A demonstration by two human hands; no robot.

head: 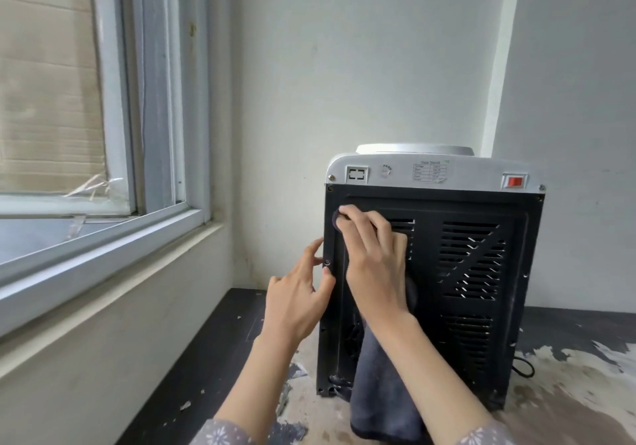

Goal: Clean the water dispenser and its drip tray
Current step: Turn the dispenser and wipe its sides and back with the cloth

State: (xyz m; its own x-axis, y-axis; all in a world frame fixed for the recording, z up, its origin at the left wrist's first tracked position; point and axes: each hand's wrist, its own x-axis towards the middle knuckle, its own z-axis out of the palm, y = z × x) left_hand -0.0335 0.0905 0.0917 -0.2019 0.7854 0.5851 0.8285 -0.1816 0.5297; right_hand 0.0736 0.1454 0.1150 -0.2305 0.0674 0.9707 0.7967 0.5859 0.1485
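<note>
Your right hand (373,255) presses the gray cloth (382,386) on the dispenser (481,272) back panel, which faces you on the counter (568,376). Your left hand (299,300), fingers relaxed, steadies its left edge. Next, wipe toward the vents.

head cam | faces forward, slightly down | close to water dispenser (433,272) back, in wall corner

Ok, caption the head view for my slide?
Right hand wipes the dispenser's black back panel with a grey cloth.
</note>
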